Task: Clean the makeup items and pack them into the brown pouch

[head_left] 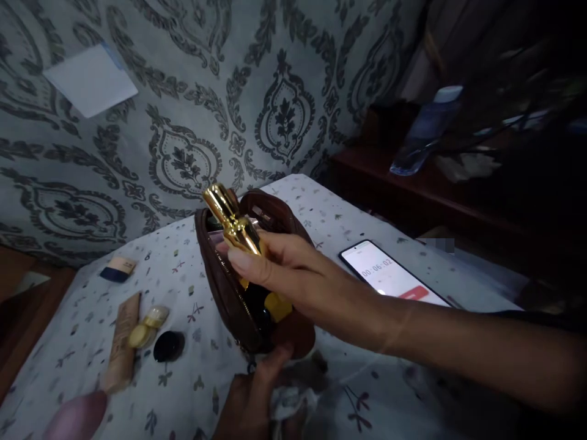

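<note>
A shiny gold cosmetic bottle (241, 229) with a narrow neck and tall cap is gripped between the thumb and fingers of my right hand (279, 263). It tilts up and left above an open brown zippered pouch (224, 293). Inside the pouch, a yellow item (277, 307) and dark items show partly under my hand. At the pouch's near end my left hand (252, 391) holds the edge, its fingers closed there and partly blurred. Left of the pouch lie a beige tube (123, 342), two small yellowish jars (142, 335) and a round black container (167, 346).
A phone (367, 263) showing a timer lies right of the pouch on the flower-print sheet (192, 342). At left are a beige-and-navy item (118, 269) and a blurred pink object (77, 418). A clear bottle (424, 134) stands on a reddish ledge (367, 168). Patterned wallpaper rises behind.
</note>
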A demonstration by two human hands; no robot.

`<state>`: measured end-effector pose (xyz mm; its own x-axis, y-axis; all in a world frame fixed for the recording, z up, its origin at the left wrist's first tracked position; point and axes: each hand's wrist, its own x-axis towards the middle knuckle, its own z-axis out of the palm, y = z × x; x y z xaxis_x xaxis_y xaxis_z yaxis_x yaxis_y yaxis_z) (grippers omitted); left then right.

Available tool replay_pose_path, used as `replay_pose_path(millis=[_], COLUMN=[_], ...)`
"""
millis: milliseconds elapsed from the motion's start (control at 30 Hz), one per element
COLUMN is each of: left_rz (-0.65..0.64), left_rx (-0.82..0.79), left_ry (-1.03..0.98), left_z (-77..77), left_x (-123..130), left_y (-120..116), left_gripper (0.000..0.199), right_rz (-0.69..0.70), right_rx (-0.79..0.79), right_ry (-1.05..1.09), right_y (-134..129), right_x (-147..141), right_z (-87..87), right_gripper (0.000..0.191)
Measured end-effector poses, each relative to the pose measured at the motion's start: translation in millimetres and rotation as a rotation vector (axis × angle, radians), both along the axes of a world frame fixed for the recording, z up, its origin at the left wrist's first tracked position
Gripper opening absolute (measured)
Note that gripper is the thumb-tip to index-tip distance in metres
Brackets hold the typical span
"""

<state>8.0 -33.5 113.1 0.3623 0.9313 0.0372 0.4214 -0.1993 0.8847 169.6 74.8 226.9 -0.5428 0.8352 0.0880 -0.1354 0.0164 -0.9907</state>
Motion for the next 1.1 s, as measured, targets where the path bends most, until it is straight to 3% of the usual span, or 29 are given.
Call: replay_pose_path(millis=[267, 400, 533, 633, 833, 967, 1100], left_rz=[-0.022, -0.035, -0.062, -0.086, -0.1, -0.084, -0.072], left_rx=[0.009, 0.001, -0.009, 0.002, 0.024, 0.061, 0.085], left_ry=[0.01, 0.019, 0.031, 0.045, 0.058, 0.089, 0.133], left_z=[0.7, 0.0, -2.9, -4.0, -0.3, 2.5, 2.7], left_x=[1, -1, -2, -1, 2, 3, 1], left_y=[-2, -2, -3, -3, -2, -3, -5], left_gripper=[0.036, 0.037, 0.061, 0.068, 0.067, 0.064, 0.064], right_rz=[-0.223, -0.239, -0.186, -0.176, -0.253, -0.263, -0.188], right_rx=[0.008, -0.018, -0.101, -0.156, -0.18, -0.107, 0.126], right_ry=[-0.146, -0.188, -0.142, -0.07, -0.016, -0.152, -0.458], right_y=[-7, 1, 9, 8, -1, 2, 9], right_x=[-28, -37, -39, -40, -44, -47, -49], right_z=[-28.9, -36.1, -31.8, -31.6, -51.1, -59.5, -50.7], right_gripper=[0.014, 0.01, 0.008, 0.012, 0.021, 0.018, 0.014])
